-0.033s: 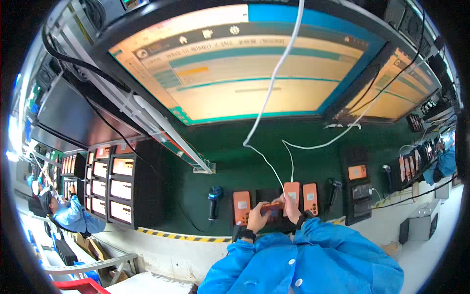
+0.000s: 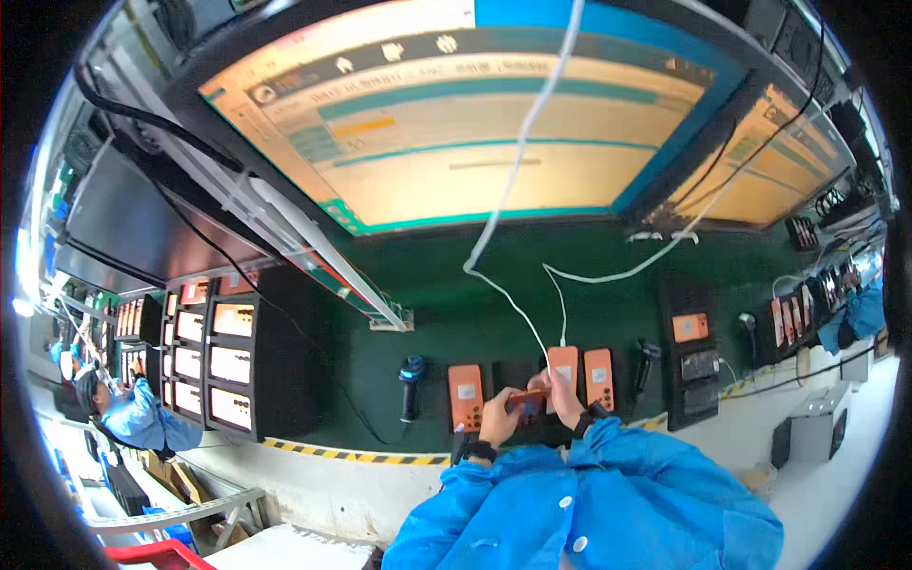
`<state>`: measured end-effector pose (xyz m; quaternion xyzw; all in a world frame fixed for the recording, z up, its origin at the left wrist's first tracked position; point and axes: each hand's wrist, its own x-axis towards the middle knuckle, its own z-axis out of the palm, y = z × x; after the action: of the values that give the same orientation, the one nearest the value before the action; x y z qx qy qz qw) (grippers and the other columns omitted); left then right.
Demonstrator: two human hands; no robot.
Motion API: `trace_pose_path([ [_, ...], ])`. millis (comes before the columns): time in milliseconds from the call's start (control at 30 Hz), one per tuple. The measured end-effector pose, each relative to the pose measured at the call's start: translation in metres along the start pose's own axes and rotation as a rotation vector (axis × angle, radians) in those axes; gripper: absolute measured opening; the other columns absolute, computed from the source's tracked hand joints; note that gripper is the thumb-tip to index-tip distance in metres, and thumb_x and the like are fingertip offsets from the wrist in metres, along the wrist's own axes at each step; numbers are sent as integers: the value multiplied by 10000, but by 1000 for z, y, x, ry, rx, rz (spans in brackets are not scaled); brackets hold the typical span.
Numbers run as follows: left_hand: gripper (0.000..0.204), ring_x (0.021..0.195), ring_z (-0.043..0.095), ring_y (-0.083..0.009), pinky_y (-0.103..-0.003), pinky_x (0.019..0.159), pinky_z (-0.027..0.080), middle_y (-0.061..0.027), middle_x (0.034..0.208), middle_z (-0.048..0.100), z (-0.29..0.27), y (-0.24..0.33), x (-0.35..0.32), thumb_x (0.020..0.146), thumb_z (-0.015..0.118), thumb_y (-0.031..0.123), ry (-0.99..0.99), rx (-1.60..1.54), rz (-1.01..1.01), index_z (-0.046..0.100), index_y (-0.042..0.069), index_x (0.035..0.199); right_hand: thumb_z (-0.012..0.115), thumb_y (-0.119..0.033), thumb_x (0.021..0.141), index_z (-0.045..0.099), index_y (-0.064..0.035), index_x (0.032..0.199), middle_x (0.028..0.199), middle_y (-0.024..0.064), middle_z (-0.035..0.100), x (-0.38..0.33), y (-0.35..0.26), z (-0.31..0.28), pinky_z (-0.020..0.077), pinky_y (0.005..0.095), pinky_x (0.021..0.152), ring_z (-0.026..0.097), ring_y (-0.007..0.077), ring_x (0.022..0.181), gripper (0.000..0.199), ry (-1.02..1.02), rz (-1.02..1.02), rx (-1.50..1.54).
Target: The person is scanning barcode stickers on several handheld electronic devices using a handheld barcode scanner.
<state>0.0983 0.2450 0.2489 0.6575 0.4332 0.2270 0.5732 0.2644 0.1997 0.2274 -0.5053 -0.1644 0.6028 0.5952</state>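
My left hand [image 2: 499, 418] is closed around an orange phone [image 2: 525, 403], held sideways over the dark tray. My right hand [image 2: 564, 403] is at the phone's right end, its fingers pinched around the end of a white cable [image 2: 518, 309]. Whether the plug sits in the phone is hidden by the fingers. An orange phone [image 2: 562, 359] lies just beyond my right hand, with a second white cable [image 2: 562, 318] reaching its top edge. Other orange phones lie on either side, one at the left [image 2: 465, 394] and one at the right [image 2: 598, 378].
A handheld scanner [image 2: 410, 388] lies left of the phones, another [image 2: 646, 366] to the right. A large monitor [image 2: 456, 123] stands behind the green bench mat [image 2: 446, 285]. Black racks of phones [image 2: 249, 366] stand left, a dark tray [image 2: 692, 380] right. A person in blue [image 2: 147, 418] sits far left.
The whole view has shifted slightly. The phone in my left hand is tilted a little differently, with a bluish glint on it. Both hands keep their grip.
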Motion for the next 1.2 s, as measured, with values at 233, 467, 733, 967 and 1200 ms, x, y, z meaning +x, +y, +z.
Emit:
trace_pose_path([
  [233,163,784,628,-153,-284,690,485,-101,838,655,7,-5,0,784,610,-7,-26,-9,2,597,11,946,553,-117,903,589,13,1000,932,73,625,-19,-47,23,477,259,790,607,135,904,166,-142,-148,-472],
  [467,175,707,642,-241,-317,627,483,-142,804,658,7,-6,-7,780,634,42,-33,-43,33,608,32,953,603,-117,854,618,0,950,907,109,656,-26,-57,22,495,295,739,640,195,831,152,-223,-288,-922],
  [733,164,698,627,-156,-285,632,483,-107,789,659,11,9,-6,794,619,14,-54,-84,57,607,21,957,599,-140,857,619,3,923,883,101,664,-36,-65,18,490,293,720,645,202,813,159,-206,-245,-856],
  [967,111,719,584,-130,-266,668,474,-84,787,631,2,-4,-7,798,605,4,-122,50,12,589,1,908,562,-229,869,642,-37,906,967,98,625,-38,-48,24,460,356,835,591,254,944,212,-193,-461,-1092],
  [1200,133,726,553,-91,-229,671,464,-31,790,596,-4,-34,-4,817,613,32,-154,-140,-67,578,2,941,568,-237,859,615,-54,880,963,73,579,-42,-40,27,464,335,759,582,261,904,190,-136,-515,-1018],
])
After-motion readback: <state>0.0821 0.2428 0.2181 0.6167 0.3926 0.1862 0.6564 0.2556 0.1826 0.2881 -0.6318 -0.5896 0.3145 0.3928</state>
